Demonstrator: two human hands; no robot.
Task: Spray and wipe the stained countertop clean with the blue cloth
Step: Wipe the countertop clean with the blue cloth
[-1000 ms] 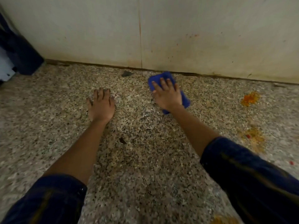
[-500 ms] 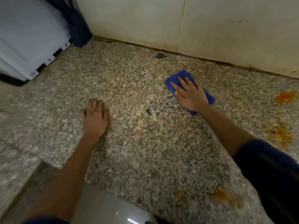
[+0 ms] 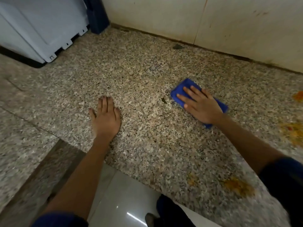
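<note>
Blue cloth (image 3: 199, 99) lies folded flat on the speckled stone surface (image 3: 139, 79), well out from the wall (image 3: 164, 17), with the right hand (image 3: 200, 106) spread on top of it. The fingers are straight and splayed, pressing down rather than gripping, so the hand is released and the cloth is pinned under the palm. It looks soft, light and limp. My judgement is that it will slide easily under flat pressure and bunch if pushed from one edge, so the broad middle of the fold is the best place to bear down, and a corner pinch would serve only for lifting or refolding.

The left hand (image 3: 105, 117) rests flat on the bare stone to the left, fingers together and straight, holding nothing; it seems to be bracing the body.

A small dark speck (image 3: 163, 100) sits just beside the cloth's left edge. Orange stains (image 3: 293, 132) lie to the right near the frame edge, and another orange patch (image 3: 238, 185) sits near the front edge of the surface, well apart from the cloth, so much wiping seems left to do. No spray bottle is in view.

A white appliance (image 3: 37, 30) stands at the far left, its inside hidden; no open container shows. Tiled floor (image 3: 121, 200) and a shoe (image 3: 150, 218) show below.
</note>
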